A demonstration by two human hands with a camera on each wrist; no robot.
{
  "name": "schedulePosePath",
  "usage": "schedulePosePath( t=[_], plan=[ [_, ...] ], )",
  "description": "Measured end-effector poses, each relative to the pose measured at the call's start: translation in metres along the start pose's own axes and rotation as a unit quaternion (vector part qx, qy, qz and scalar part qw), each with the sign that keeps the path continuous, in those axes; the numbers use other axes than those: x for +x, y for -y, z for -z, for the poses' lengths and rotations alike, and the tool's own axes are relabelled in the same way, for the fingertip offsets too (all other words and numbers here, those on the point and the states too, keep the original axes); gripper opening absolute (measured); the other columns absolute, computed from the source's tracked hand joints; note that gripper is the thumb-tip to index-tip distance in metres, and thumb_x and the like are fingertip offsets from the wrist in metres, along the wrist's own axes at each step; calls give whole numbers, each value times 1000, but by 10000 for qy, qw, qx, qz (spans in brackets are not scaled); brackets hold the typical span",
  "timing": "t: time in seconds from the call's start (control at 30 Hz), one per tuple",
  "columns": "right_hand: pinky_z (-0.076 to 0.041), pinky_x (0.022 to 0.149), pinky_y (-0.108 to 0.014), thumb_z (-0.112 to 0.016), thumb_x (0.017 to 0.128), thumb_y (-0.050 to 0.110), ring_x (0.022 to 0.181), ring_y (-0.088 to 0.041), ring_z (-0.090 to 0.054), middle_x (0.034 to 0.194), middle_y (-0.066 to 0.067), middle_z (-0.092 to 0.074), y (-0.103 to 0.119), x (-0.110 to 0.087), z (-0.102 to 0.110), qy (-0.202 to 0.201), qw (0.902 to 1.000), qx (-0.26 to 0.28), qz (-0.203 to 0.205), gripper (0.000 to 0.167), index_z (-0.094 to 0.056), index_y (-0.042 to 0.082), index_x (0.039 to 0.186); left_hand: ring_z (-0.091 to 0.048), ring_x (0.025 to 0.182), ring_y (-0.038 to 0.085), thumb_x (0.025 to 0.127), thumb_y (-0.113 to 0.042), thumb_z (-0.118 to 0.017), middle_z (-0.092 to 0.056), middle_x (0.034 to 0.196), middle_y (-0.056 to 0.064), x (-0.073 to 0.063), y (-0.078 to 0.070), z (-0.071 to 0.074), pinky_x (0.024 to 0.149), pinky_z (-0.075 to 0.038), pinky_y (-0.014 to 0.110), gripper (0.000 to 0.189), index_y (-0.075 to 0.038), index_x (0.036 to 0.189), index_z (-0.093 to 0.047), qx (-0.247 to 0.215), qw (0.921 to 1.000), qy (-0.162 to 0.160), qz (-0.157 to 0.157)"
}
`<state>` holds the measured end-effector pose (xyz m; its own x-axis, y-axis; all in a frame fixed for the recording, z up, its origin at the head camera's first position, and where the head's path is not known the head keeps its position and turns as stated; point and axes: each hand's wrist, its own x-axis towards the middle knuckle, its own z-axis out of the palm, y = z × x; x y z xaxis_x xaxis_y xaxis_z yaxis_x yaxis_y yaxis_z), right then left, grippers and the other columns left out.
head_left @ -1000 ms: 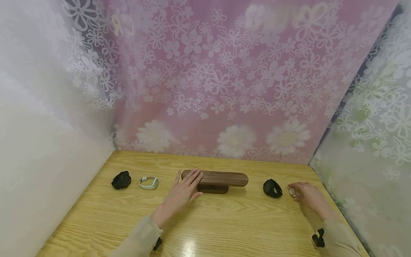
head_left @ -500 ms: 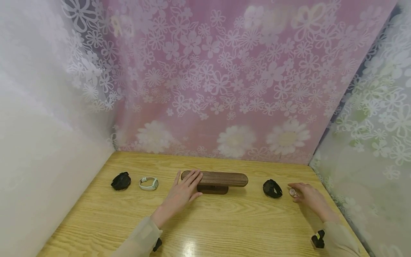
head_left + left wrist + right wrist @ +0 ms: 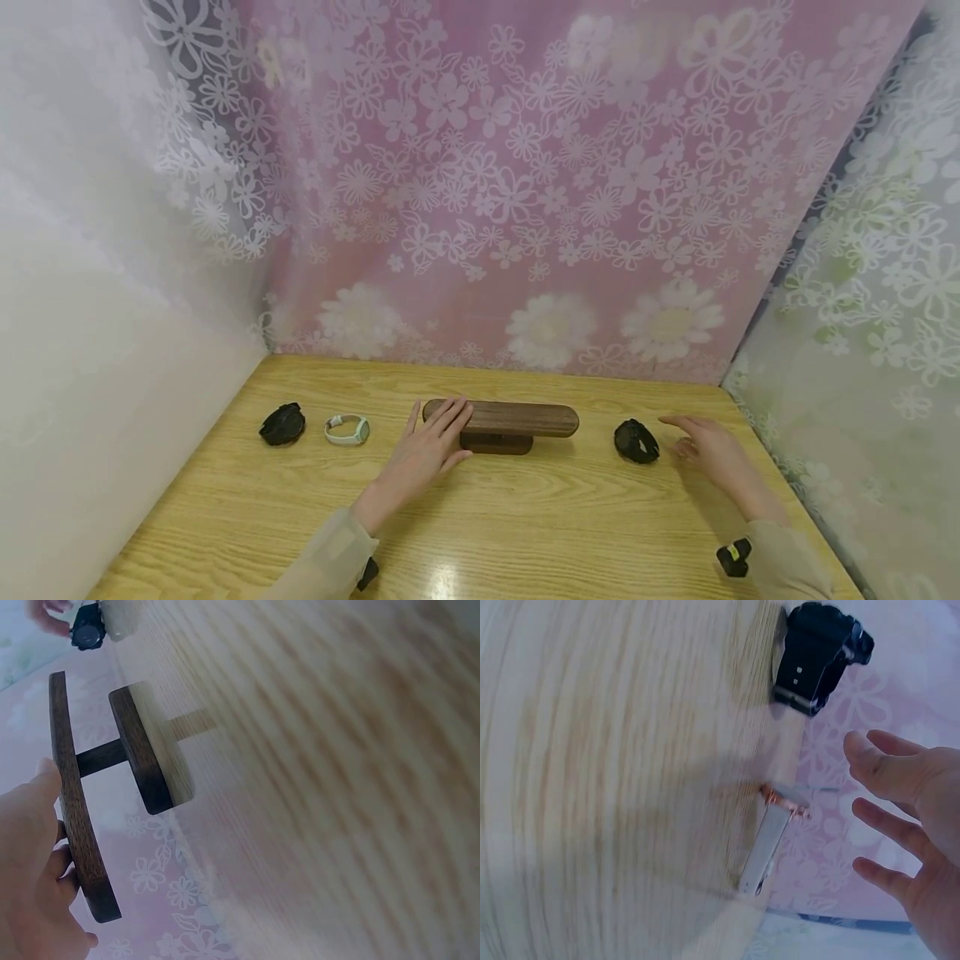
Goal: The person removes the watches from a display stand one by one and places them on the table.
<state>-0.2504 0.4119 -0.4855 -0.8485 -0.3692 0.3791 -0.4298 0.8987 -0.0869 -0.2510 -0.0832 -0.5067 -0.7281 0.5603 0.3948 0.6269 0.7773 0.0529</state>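
Observation:
My left hand (image 3: 420, 454) rests on the left end of the dark wooden stand's bar (image 3: 525, 419), fingers laid over the top, thumb at the near side. The left wrist view shows the bar (image 3: 79, 817) on a short post above its flat base (image 3: 142, 750). My right hand (image 3: 716, 458) hovers beside a black watch (image 3: 636, 441), holding nothing. In the right wrist view its fingers (image 3: 889, 825) are spread, apart from a rose-gold watch with a pale strap (image 3: 765, 851) on the table. That watch is hidden beneath the hand in the head view.
A pale mint watch (image 3: 348, 429) and another black watch (image 3: 282, 424) lie on the left of the wooden table (image 3: 525, 533). A pink flowered curtain (image 3: 510, 208) hangs behind, with pale sheeting (image 3: 112, 292) along the left side and more at the right.
My right hand's fingers have come off the rose-gold watch, the hand shifting slightly left and up. My left hand stays on the stand's bar.

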Motion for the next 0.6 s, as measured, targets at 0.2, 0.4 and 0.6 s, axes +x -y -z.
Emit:
schedulePosePath(
  t=[0.2,0.4,0.6],
  plan=[
    [-54,81,-60,-83,81,5,95,-43,-67,113,-21,-71,18,11,-9,-665,9971,-78,349,51,-65,5,129,-31,151,27,104,-48,-51,-26,165,4,0,2,-2,121,-14,65,69,-13,160,-32,-123,9999,-77,-23],
    [-51,90,-62,-79,86,11,108,-45,-64,121,-22,-68,48,22,-7,-726,9967,10,366,48,-64,3,131,-29,152,27,104,-48,-52,-26,166,4,1,4,-4,121,-12,65,70,-15,161,-30,-211,9997,-77,-17],
    [-46,96,-67,-78,89,17,119,-46,-58,133,-21,-62,77,31,-10,-703,9970,-129,283,54,-60,4,138,-27,153,26,104,-49,-52,-22,167,4,0,3,-5,121,-14,64,72,-14,162,-27,-118,9999,-2,-29]
  ],
)
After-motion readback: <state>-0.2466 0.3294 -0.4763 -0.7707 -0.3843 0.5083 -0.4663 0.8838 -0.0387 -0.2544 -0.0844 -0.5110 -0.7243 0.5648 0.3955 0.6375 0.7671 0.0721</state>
